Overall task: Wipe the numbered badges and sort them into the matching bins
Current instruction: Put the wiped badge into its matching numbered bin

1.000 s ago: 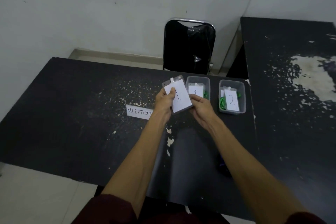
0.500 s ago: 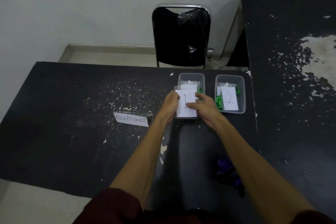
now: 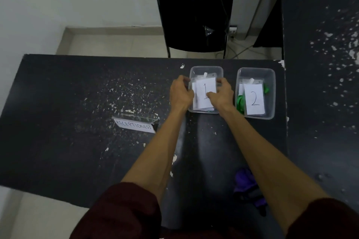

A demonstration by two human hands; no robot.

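Right fingers [image 3: 223, 82]: curled at the right edge of the badge marked 1 [image 3: 206, 91], thumb on its face, pinching it, likely to lay it flat.
Left fingers [image 3: 182, 79]: curled over the left wall of the left bin [image 3: 206, 68]; whether they grip the wall or the badge's edge cannot be told.
Badge marked 1: inside the left bin, on top of other badges, so apparently being sorted.
Left bin: at the table's [image 3: 77, 122] far edge, toward the right corner.
Right bin [image 3: 256, 71]: just beside it, holding a badge marked 2 [image 3: 254, 101] and green straps [image 3: 240, 103].
Purple cloth [image 3: 246, 180]: near the table's near edge, under the right forearm, probably set down after wiping.
Paper sign [image 3: 134, 125]: mid-table, left of the hands.
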